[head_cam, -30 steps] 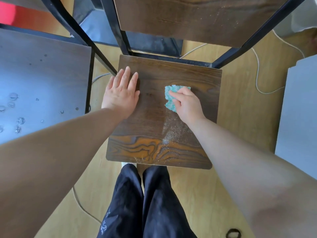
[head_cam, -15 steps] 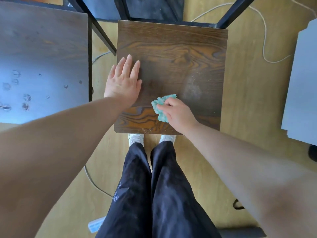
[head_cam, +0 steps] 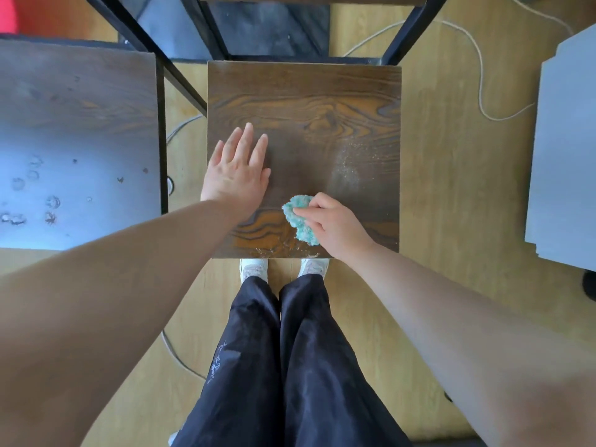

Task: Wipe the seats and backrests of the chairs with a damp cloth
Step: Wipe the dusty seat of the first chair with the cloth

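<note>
On the seat, near edge: right hand gripped teal cloth.
Left side: left hand lay flat, fingers straight.

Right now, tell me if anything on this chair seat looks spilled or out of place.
Yes: pale gritty specks streak the chair seat right of centre, and more lie along its near edge, beside the teal cloth the right hand grips. The left hand lies flat on the seat. Nothing looks damaged.
</note>
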